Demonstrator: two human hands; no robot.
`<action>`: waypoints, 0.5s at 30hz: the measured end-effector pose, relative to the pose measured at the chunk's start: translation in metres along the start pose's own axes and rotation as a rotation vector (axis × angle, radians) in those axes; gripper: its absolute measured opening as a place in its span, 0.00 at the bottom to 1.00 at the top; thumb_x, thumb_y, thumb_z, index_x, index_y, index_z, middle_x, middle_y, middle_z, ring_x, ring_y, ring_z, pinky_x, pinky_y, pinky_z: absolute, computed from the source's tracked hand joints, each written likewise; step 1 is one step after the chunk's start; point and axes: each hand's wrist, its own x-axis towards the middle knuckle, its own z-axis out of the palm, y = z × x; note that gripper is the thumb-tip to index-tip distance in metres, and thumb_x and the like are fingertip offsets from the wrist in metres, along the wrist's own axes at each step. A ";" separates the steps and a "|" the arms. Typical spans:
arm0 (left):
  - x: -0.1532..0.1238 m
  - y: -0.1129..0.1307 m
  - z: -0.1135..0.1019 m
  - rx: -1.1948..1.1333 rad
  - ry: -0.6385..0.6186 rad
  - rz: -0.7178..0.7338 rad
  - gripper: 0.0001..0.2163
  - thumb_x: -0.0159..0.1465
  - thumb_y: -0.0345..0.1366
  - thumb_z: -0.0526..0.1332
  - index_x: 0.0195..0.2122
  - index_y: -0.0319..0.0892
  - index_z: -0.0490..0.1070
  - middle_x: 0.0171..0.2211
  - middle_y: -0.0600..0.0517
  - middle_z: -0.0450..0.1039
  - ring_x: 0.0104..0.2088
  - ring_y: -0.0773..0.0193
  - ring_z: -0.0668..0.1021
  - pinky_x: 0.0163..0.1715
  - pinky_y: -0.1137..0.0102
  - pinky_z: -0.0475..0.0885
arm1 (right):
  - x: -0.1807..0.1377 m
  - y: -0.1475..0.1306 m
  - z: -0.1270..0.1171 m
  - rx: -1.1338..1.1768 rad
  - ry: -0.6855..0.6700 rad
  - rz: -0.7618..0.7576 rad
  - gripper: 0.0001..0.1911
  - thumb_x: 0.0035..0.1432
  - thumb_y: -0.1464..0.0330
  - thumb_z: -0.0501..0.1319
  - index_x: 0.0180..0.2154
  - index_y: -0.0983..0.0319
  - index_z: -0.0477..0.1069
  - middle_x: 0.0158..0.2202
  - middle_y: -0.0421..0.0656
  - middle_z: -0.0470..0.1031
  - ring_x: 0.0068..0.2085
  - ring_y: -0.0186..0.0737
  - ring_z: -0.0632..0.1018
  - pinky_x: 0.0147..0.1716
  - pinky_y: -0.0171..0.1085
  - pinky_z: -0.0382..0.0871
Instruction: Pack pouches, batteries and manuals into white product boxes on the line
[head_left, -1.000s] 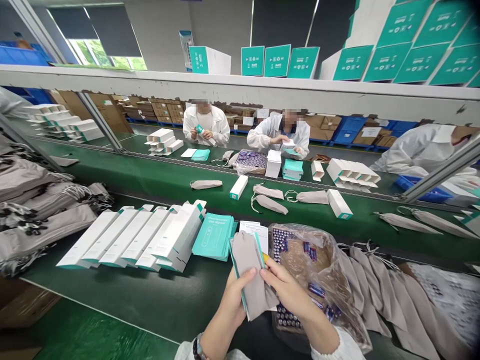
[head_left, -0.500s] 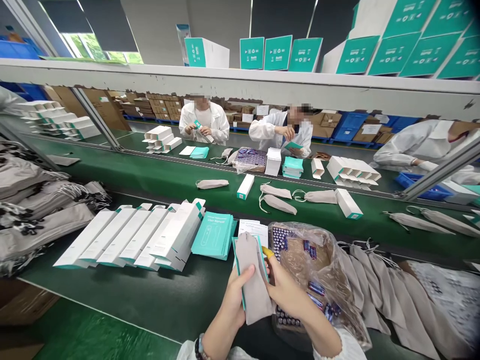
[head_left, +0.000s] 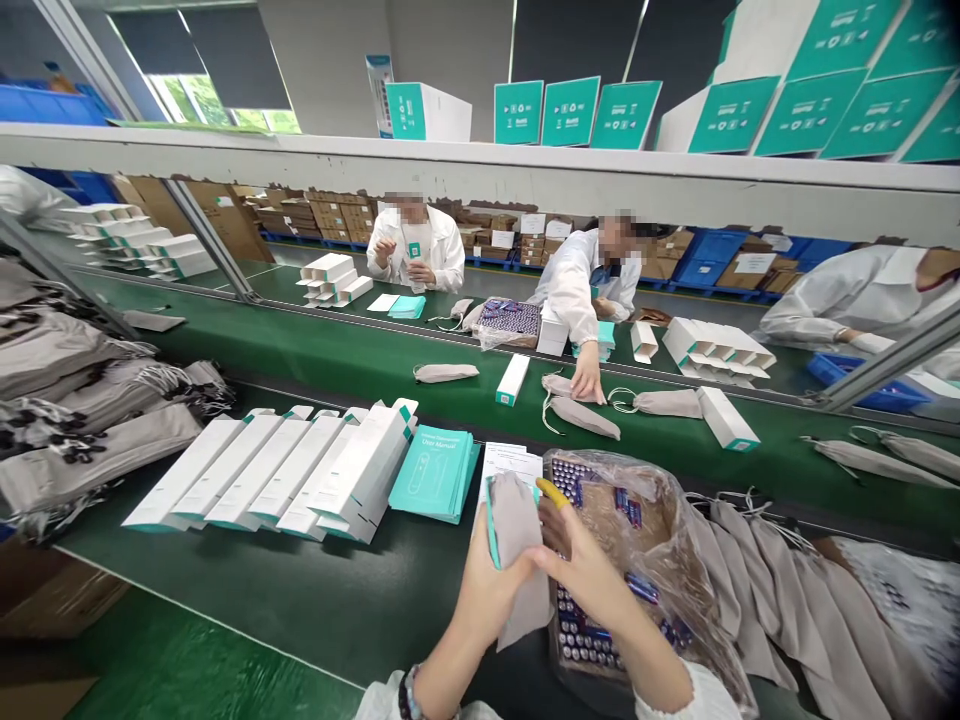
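My left hand is wrapped round a grey cloth pouch and a teal user manual lying behind it. From the right, my right hand also grips the pouch, its thumb on the front by my left thumb. A yellow cover is on its raised forefinger; the other fingers are partly hidden. Just left of the pouch lies a stack of teal manuals, and white printed sheets are behind it. A plastic-wrapped tray of batteries sits under and beside my right forearm.
Open-ended white boxes lean in a row at left, near heaped grey pouches. More pouches lie at right. Across the green belt, holding pouches and boxes, co-workers work. A shelf beam crosses above.
My right hand has shifted, its thumb now across the pouch front beside my left thumb. The pouch's upper end looks more bent. A co-worker's arm now reaches to a pouch on the belt.
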 end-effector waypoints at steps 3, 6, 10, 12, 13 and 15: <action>-0.002 -0.004 0.000 0.295 -0.091 0.126 0.32 0.61 0.37 0.65 0.65 0.42 0.56 0.58 0.40 0.72 0.55 0.47 0.76 0.55 0.58 0.71 | 0.008 0.015 0.017 0.154 0.052 -0.048 0.45 0.47 0.54 0.74 0.63 0.58 0.60 0.64 0.53 0.66 0.64 0.56 0.68 0.63 0.52 0.61; -0.005 -0.008 -0.006 0.542 -0.163 0.225 0.33 0.64 0.32 0.59 0.69 0.41 0.49 0.64 0.37 0.64 0.63 0.47 0.70 0.60 0.55 0.66 | 0.009 0.025 0.032 0.210 0.191 0.009 0.37 0.48 0.58 0.74 0.58 0.59 0.65 0.56 0.52 0.75 0.57 0.55 0.76 0.59 0.53 0.66; -0.007 -0.006 -0.011 0.633 -0.276 0.170 0.37 0.65 0.31 0.58 0.72 0.46 0.40 0.70 0.40 0.55 0.68 0.48 0.62 0.63 0.55 0.63 | 0.007 0.025 0.036 0.265 0.339 0.067 0.28 0.52 0.61 0.71 0.53 0.60 0.70 0.51 0.50 0.79 0.54 0.54 0.78 0.59 0.53 0.67; -0.008 0.002 -0.015 0.622 -0.324 0.132 0.37 0.65 0.33 0.60 0.72 0.49 0.41 0.70 0.43 0.56 0.68 0.50 0.62 0.64 0.56 0.62 | 0.008 0.022 0.035 0.341 0.359 0.082 0.27 0.51 0.61 0.72 0.52 0.60 0.70 0.50 0.51 0.79 0.53 0.55 0.79 0.57 0.53 0.68; -0.007 0.009 -0.020 0.631 -0.355 0.129 0.39 0.64 0.35 0.63 0.72 0.50 0.42 0.69 0.44 0.57 0.67 0.49 0.64 0.63 0.57 0.63 | 0.008 0.020 0.035 0.381 0.364 0.086 0.27 0.51 0.61 0.72 0.51 0.60 0.71 0.49 0.51 0.80 0.52 0.55 0.79 0.56 0.53 0.70; 0.000 0.031 -0.038 0.729 -0.354 0.168 0.40 0.60 0.41 0.68 0.70 0.52 0.49 0.66 0.45 0.64 0.63 0.47 0.69 0.61 0.57 0.66 | 0.009 0.014 0.033 0.462 0.377 0.088 0.26 0.50 0.61 0.73 0.49 0.61 0.72 0.46 0.50 0.81 0.49 0.55 0.81 0.53 0.53 0.73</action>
